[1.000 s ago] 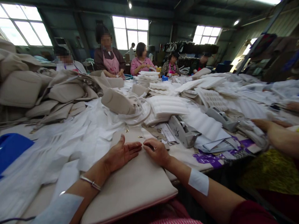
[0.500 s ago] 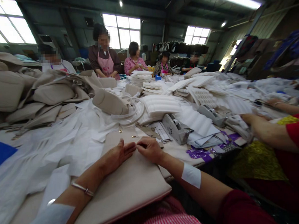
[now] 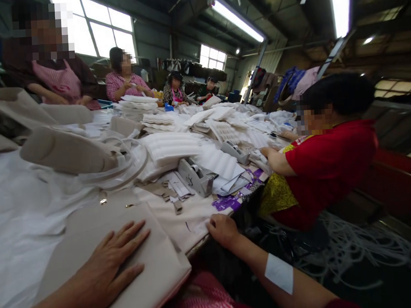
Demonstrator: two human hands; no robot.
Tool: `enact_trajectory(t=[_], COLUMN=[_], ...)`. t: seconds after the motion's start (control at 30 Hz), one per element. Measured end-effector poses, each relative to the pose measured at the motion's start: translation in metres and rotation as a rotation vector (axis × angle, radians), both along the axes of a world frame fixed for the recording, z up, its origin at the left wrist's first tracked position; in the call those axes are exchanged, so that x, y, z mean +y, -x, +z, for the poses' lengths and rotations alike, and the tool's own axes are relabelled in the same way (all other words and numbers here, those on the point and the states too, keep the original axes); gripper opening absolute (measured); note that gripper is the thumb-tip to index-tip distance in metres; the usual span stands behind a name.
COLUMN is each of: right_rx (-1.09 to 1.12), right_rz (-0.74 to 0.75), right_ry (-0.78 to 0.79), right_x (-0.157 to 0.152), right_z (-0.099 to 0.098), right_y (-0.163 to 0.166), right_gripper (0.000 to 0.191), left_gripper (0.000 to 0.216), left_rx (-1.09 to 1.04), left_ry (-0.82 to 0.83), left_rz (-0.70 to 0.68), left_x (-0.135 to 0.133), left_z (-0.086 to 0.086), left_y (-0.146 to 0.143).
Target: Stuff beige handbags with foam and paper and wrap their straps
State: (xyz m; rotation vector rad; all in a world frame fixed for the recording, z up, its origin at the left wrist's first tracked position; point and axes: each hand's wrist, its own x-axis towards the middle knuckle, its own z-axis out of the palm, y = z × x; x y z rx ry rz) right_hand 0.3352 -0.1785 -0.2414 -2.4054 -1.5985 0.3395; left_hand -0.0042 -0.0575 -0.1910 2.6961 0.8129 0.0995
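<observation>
1. Our left hand (image 3: 109, 262) lies palm down with its fingers loosely spread, pressing flat on the beige panel (image 3: 161, 266) and grasping nothing.
2. The panel sits directly under those fingers, reaching past their tips and back toward our lap.
3. Just beyond the left fingertips, we see a gold clasp (image 3: 103, 201) and a smaller gold fitting (image 3: 130, 205) on its far part.
4. Our right hand (image 3: 225, 231) is at the table edge, fingers curled toward the thumb; we cannot tell whether they grip the whitish scrap (image 3: 199, 226) at their tips.
5. Beyond the right fingers, we have purple tape (image 3: 225, 202) near, then a grey tape dispenser (image 3: 196, 177).
6. Well past the right fingers, a co-worker in red (image 3: 333, 161) sits at the same table.
</observation>
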Motion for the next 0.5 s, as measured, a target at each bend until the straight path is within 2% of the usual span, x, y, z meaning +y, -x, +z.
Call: enact_trajectory(t=[0.17,0.27,0.37,0.5], right_rx=[0.009,0.009,-0.043,-0.129], right_rz=[-0.035,-0.046,-0.077,-0.134], right_ry=[0.132,0.174,0.147,0.028], right_x=[-0.002,-0.017,-0.030,-0.025], right_z=[0.005,0.005,0.008,0.020], right_y=[-0.025,-0.045,-0.062,-0.086], right_gripper=[0.037,0.031,0.012,0.034], left_gripper=[0.059,0.061,0.062,0.063], left_rx=[-0.009,0.012,0.027,0.048], left_ry=[-0.040,-0.052,-0.074,-0.106], left_rz=[0.017,0.013,0.014,0.017], left_x=[0.001,0.004,0.008,0.012], left_z=[0.000,-0.005,-0.014,-0.023], left_y=[0.001,0.003,0.006,0.008])
